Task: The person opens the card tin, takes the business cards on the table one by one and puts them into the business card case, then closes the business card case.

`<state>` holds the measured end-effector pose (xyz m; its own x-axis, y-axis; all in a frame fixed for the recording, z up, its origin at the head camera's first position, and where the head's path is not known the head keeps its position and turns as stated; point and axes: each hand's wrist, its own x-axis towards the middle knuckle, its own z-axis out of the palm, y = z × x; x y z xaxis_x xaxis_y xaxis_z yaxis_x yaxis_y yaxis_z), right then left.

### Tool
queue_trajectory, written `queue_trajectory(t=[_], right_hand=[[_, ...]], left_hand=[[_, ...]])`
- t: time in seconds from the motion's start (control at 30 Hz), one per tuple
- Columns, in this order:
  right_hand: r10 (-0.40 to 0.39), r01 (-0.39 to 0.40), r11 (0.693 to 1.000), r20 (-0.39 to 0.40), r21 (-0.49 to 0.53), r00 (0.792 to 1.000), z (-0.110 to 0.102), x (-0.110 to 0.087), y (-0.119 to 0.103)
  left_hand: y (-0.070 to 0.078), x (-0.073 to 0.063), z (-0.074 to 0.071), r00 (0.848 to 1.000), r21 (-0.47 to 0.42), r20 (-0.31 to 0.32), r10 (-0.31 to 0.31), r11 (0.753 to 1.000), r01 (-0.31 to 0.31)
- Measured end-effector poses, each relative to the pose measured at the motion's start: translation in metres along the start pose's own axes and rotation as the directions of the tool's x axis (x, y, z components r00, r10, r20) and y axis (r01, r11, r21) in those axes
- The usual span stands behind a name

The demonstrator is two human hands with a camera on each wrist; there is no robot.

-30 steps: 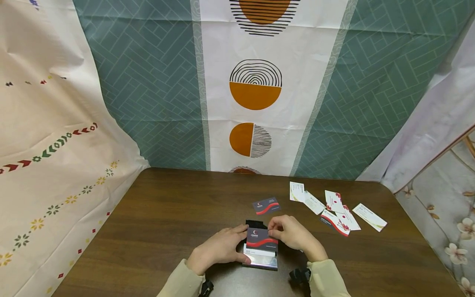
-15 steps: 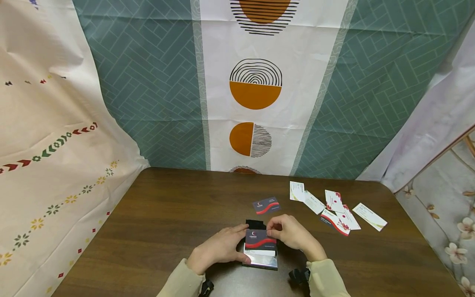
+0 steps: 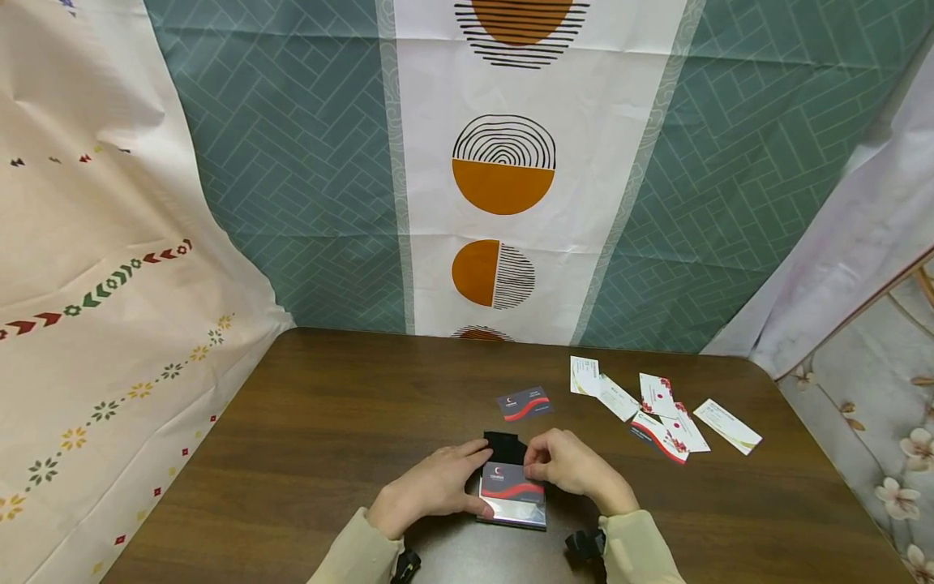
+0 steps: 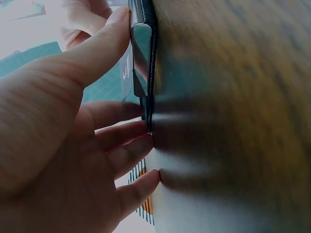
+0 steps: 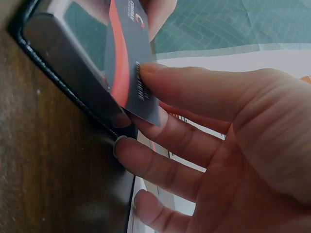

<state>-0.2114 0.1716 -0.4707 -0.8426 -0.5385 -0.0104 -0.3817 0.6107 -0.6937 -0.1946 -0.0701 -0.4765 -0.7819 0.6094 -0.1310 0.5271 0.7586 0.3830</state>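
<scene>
- Fingers of my right hand (image 3: 572, 469) pinch the right side of a dark grey rectangular business card with a red wave across it (image 3: 512, 482); my thumb lies on the printed face, the fingertip behind it.
- That card slants over a shiny silver card case with black edging (image 3: 516, 513), which lies on the brown wood-grain tabletop (image 3: 350, 430) in front of me. Whether the near edge of the card is tucked under the silver part, I cannot tell.
- Spread along the left of the case are the fingers of my left hand (image 3: 440, 487): thumb on the silver near corner, forefinger up by the black flap (image 3: 501, 447), which is folded back on the far side. My little finger touches the wood.
- Just beyond the flap lies a second dark grey card with a red wave (image 3: 525, 404), flat and apart from the case.
- Farther off to my right I have a loose cluster: a plain white card (image 3: 584, 375), a white card with a yellow-green curve (image 3: 617, 397), two white cards with red floral patches (image 3: 655, 394), and a white card with a red-and-dark edge (image 3: 659, 438).
- Rightmost, a white card with a green-tinted corner (image 3: 727, 427) sits alone.
</scene>
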Motion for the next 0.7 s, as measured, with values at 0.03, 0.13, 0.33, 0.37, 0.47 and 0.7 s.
queue_trajectory(t=[0.03, 0.13, 0.33, 0.37, 0.47, 0.7], right_hand=[[0.006, -0.006, 1.0, 0.006, -0.002, 1.0, 0.0001, -0.0001, -0.0005], [0.012, -0.012, 1.0, 0.023, -0.021, 1.0, 0.0, -0.0009, -0.0028], [0.012, -0.01, 0.997, 0.03, -0.072, 0.999, 0.0005, -0.0017, -0.005], [0.014, -0.011, 0.997, 0.03, -0.078, 0.999, 0.0007, -0.0017, -0.005], [0.015, -0.013, 0.995, 0.026, -0.095, 1.0, 0.0014, -0.0015, -0.0051], [0.004, -0.001, 0.997, 0.04, -0.074, 0.999, 0.0033, -0.0003, -0.0052]], left_hand=[[0.0003, -0.0001, -0.0002, 1.0, 0.004, 0.006, -0.003, 1.0, 0.003], [0.0007, -0.0001, -0.0003, 1.0, 0.008, 0.02, -0.01, 1.0, 0.01], [0.0004, 0.0008, 0.0002, 1.0, 0.009, 0.018, -0.007, 1.0, 0.007], [0.0004, 0.0009, 0.0002, 1.0, 0.011, 0.016, -0.005, 1.0, 0.005], [0.0, 0.001, 0.0004, 1.0, 0.017, 0.013, -0.001, 1.0, 0.001], [0.0008, -0.0005, -0.0008, 1.0, 0.029, 0.011, -0.003, 1.0, 0.003]])
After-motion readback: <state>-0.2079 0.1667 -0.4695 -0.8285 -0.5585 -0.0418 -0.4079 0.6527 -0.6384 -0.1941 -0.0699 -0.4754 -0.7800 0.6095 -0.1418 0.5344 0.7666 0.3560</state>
